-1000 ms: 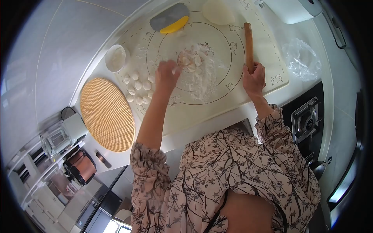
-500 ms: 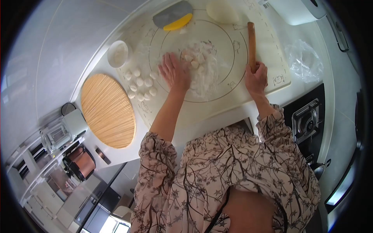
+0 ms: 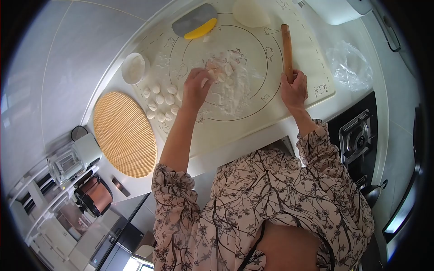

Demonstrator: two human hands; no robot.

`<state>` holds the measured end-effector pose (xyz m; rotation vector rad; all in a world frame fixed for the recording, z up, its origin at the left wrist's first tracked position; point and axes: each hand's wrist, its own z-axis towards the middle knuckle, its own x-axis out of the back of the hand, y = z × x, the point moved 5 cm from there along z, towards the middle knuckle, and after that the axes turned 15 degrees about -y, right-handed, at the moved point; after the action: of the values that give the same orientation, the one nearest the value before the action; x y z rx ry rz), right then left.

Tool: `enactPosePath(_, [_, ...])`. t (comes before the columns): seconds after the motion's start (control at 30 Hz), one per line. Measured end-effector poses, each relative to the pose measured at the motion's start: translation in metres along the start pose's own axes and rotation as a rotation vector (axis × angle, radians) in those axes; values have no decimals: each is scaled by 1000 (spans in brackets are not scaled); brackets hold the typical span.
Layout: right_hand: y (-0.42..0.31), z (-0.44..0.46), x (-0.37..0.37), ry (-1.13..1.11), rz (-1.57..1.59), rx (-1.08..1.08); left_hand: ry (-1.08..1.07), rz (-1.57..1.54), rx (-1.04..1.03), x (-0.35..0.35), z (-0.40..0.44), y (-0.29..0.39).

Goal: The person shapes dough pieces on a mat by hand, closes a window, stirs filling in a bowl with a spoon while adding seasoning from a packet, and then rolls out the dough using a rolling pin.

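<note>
My left hand [image 3: 197,86] is closed, with a small white dough piece [image 3: 205,81] between its fingers, just left of the floury heap. Several dough pieces [image 3: 228,69] lie in the loose flour [image 3: 234,92] on the printed mat [image 3: 271,101]. Wrapped around the lower end of a wooden rolling pin [image 3: 287,47] is my right hand [image 3: 294,90], near the mat's right side. Several round dough balls [image 3: 159,99] sit in a group left of my left hand. A larger flat dough piece [image 3: 251,13] rests at the mat's far edge.
A grey and yellow scraper [image 3: 195,21] lies at the back of the mat. Left are a white bowl [image 3: 134,68] and a round slatted tray [image 3: 124,134]. On the right are a crumpled plastic bag [image 3: 349,65] and a gas stove [image 3: 360,140].
My left hand lay spread on the mat half a second ago; its fingers have since closed and it has shifted slightly left. My right hand stays on the rolling pin.
</note>
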<state>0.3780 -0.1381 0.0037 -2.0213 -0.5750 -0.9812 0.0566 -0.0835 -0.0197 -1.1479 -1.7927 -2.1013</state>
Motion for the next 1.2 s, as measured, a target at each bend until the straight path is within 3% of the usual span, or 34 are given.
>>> enactPosePath(0.17, [-3, -1, 0, -22, 13, 16, 154, 84, 168, -4, -30, -15])
enactPosePath(0.27, [-2, 0, 0, -16, 1, 7, 191, 118, 38, 8, -13, 19])
enactPosePath(0.37, [-1, 0, 0, 2, 10, 4, 36, 341, -126, 5, 6, 29])
enactPosePath(0.47, [1, 3, -3, -28, 2, 7, 43, 145, 19, -4, 1, -2])
enactPosePath(0.57, [-2, 1, -1, -32, 14, 8, 160, 161, 143, -2, -21, -11])
enactPosePath(0.67, [-3, -1, 0, -27, 7, 9, 169, 227, 197, -1, -37, -15])
enactPosePath(0.87, [-1, 1, -2, -31, 16, 11, 110, 78, 277, 5, -33, 4])
enactPosePath(1.2, [1, 2, -3, -40, 21, 5, 51, 155, 73, -7, -50, 5])
